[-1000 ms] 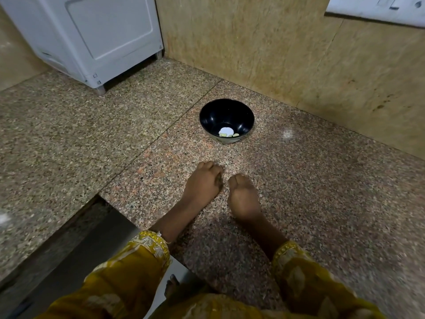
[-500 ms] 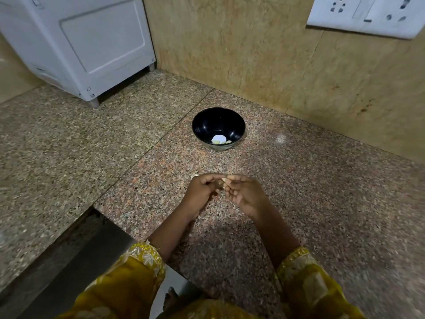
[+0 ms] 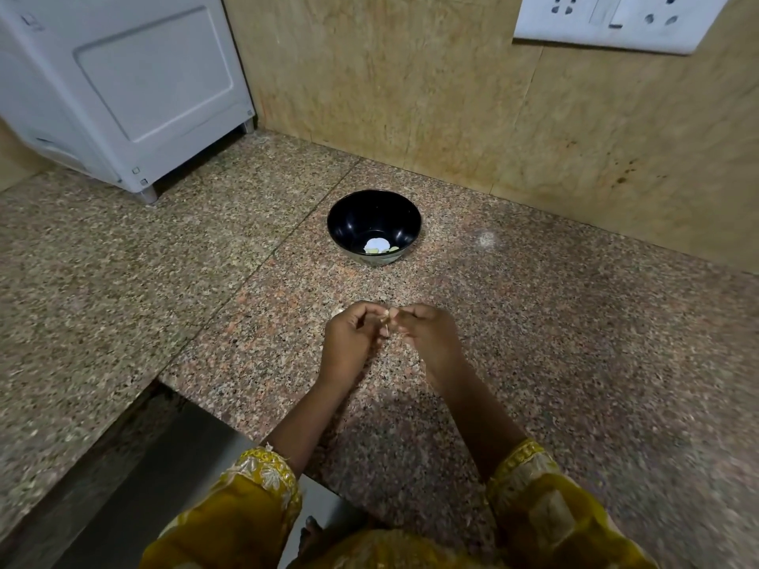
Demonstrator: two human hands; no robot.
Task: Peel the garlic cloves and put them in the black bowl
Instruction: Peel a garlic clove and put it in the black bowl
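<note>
Peeling step in hand, head view only: left hand (image 3: 349, 342) and right hand (image 3: 427, 338) meet over the counter (image 3: 575, 363), both sets of fingers (image 3: 365, 318) curled in and pinching one small garlic clove (image 3: 387, 323) between them. Clove is mostly hidden by the fingertips; a thin pale strand hangs below it, likely skin coming off, can't confirm. Black bowl (image 3: 357, 217) sits on the counter beyond the hands, apart from them, near the back wall. A few pale pieces (image 3: 377, 245) lie at its bottom, probably peeled cloves, so my read is task partly done, count unknown. Small pale bit (image 3: 339, 312) on the counter just left of the left hand, too small to identify. No stock of unpeeled cloves visible. White appliance (image 3: 123, 84) back left, socket plate (image 3: 616, 18) on the wall top right, both well clear. Next move as I judge it: strip the remaining skin with the fingertips, keep one hand's pinch on the bare clove, reach forward over the rim and let go inside. Risks: a slippery clove popping out of the pinch, skin sticking to the fingers and dropping into the bowl with it.
</note>
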